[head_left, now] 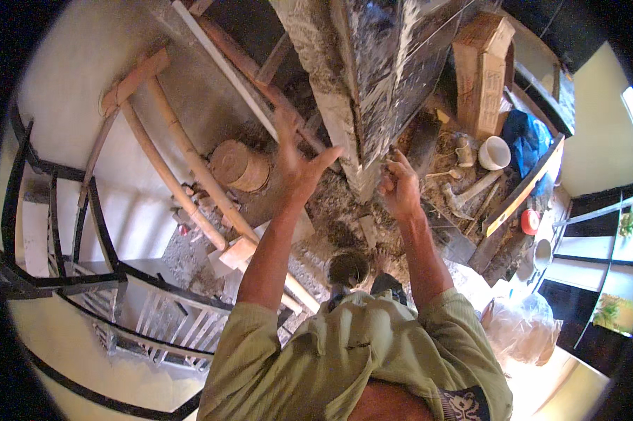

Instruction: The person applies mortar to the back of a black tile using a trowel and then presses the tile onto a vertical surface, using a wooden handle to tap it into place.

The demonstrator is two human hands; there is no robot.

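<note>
The left hand (pixel 299 158) is raised with fingers spread wide, holding nothing, just left of a large dark stone slab (pixel 383 77) that stands on edge against the mortar-caked column in the middle far part of the scene. The right hand (pixel 399 186) curls its fingers against the slab's lower near corner, gripping its edge. To the right lie a hammer (pixel 467 196) and a white cup (pixel 494 152) on the rubble-strewn floor, with a cardboard box (pixel 481 70) beyond. Bamboo poles (pixel 183 165) lean at the left, above a black stair railing (pixel 64 274)
</note>
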